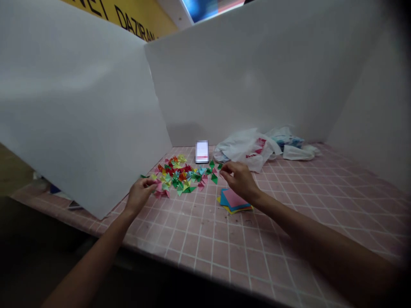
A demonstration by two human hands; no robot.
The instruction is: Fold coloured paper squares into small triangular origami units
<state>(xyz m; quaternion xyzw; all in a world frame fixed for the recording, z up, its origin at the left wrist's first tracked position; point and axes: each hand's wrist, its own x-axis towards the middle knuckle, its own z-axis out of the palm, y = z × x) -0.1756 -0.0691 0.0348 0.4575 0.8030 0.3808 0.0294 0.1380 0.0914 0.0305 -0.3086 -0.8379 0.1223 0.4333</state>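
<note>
Many small folded paper cranes point(183, 173) in red, green, yellow, pink and blue lie in a loose heap on the tiled-pattern tabletop. At the heap's left edge, my left hand point(138, 197) is closed, its fingertips pinching at a pink paper crane point(159, 189). My right hand point(239, 177) hovers at the right edge with thumb and fingers pinched together. A dark green folded paper piece point(220, 166) shows right at those fingertips; whether it is held I cannot tell. Below the right wrist is a stack of square paper sheets point(236, 199), pink over blue and yellow.
A phone point(202, 152) stands upright behind the cranes. White plastic bags point(247, 147) lie crumpled at the back, with another bag point(289, 143) to their right. Tall white panels point(244, 81) enclose the pink table point(221, 239) at the left, back and right.
</note>
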